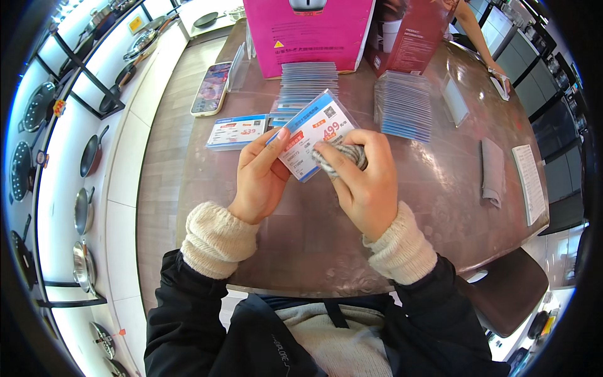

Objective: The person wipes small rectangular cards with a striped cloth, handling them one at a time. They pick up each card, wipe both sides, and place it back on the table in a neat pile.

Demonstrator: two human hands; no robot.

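My left hand (264, 179) grips a clear-cased price tag card (308, 134) by its left edge, thumb on the front. The card is tilted and bears print, a blue band and a printed code. In my right hand (367, 179) is a bunched grey-and-white cloth (346, 158), pressed against the card's lower right part. Just beyond the card stands a row of similar cards (308, 77), partly hidden by it. Another stack of cards (404, 106) leans farther right. On the left, a small pile of price tags (238, 132) lies face up.
A pink box (306, 45) and a dark red box (407, 37) stand at the back. A phone (212, 89) lies at left, near clear holders (238, 66). Rightward are a folded grey cloth (492, 172), a written sheet (529, 184) and another person's hand (499, 73). Pans (92, 151) line the shelves.
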